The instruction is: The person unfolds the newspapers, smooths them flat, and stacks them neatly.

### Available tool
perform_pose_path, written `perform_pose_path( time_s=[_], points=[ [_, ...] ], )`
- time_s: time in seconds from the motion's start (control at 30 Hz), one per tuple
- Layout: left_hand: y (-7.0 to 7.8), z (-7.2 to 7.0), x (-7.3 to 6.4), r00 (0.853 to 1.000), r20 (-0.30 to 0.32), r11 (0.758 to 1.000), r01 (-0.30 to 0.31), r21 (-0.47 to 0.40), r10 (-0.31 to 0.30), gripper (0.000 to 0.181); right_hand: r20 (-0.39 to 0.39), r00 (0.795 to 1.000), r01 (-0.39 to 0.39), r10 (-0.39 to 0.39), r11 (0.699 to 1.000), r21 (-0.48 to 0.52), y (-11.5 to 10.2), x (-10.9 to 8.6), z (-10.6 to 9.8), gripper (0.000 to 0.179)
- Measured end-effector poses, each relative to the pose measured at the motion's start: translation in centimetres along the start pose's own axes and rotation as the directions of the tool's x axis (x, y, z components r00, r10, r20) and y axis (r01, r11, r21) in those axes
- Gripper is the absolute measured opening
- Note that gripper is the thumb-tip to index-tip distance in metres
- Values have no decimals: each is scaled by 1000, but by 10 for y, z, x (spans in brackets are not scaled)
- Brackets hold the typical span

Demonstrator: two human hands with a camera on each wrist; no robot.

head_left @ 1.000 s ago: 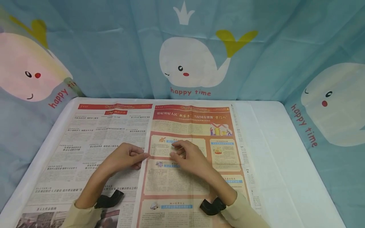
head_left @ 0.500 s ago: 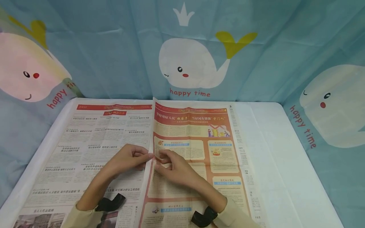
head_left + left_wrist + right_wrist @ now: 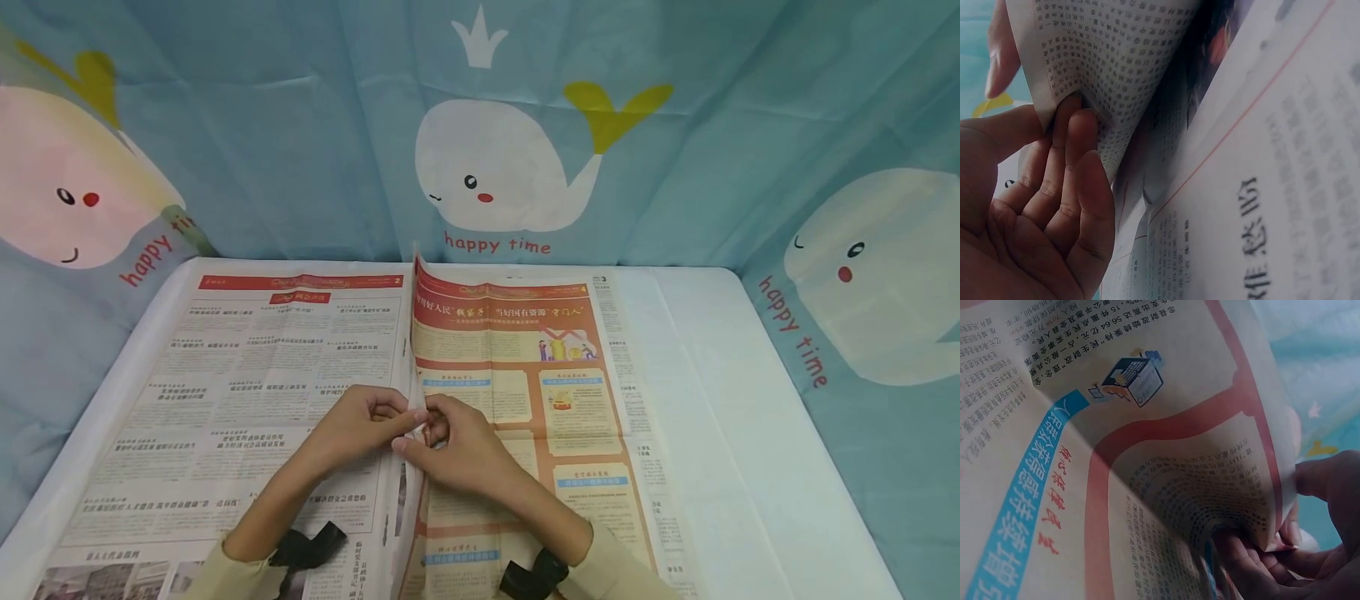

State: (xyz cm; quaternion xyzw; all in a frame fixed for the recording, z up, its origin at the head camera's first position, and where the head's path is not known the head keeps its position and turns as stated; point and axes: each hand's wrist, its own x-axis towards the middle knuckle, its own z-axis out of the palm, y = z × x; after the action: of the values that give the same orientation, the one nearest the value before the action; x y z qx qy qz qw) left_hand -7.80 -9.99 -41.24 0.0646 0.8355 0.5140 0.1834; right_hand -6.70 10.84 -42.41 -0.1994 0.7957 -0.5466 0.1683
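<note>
An open newspaper (image 3: 247, 358) lies spread in front of me. Its right-hand sheet (image 3: 517, 400), with a red and orange printed layout, has its left edge raised in a curl near the middle. My left hand (image 3: 375, 425) pinches that raised edge between thumb and fingers; the left wrist view shows its fingers (image 3: 1066, 156) against the small-print side. My right hand (image 3: 465, 446) meets it there, thumb on the left of the edge and fingers on the coloured side. In the right wrist view, the fingers of the right hand (image 3: 1272, 569) push into the bent sheet.
The newspaper lies on a white table (image 3: 742, 433), whose surface shows to the right. More newspaper pages (image 3: 648, 467) stick out beneath the coloured sheet. A blue curtain (image 3: 300, 167) with whale prints stands behind and at both sides.
The right hand has moved left from above the page to the sheet's edge, now gripping it beside the left hand. The edge has risen and shifted right, with the left hand following.
</note>
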Motion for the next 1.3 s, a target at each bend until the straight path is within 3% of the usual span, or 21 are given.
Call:
perform_pose_path(
  time_s=[0.47, 0.67, 0.87, 1.13, 1.3],
  points=[
    [1, 0, 0, 1000, -4, 1000, 15, 5, -15, 31, -3, 1000, 8, -8, 999, 54, 1, 0, -9, 35],
    [0, -4, 0, 1000, 17, 1000, -2, -31, 2, 33, -35, 999, 36, -35, 999, 6, 2, -1, -12, 36],
    [-2, -8, -1, 998, 32, 996, 49, -73, -46, 34, -46, 996, 72, -76, 994, -81, 4, -4, -15, 37],
    [-1, -12, -8, 997, 68, 999, 37, -38, -34, 33, -86, 996, 21, -25, 999, -38, 9, -4, -21, 16],
    [-3, -11, -12, 998, 19, 998, 62, -21, -62, 31, -97, 995, -21, 24, 999, 29, 15, -6, -30, 15]
  ],
)
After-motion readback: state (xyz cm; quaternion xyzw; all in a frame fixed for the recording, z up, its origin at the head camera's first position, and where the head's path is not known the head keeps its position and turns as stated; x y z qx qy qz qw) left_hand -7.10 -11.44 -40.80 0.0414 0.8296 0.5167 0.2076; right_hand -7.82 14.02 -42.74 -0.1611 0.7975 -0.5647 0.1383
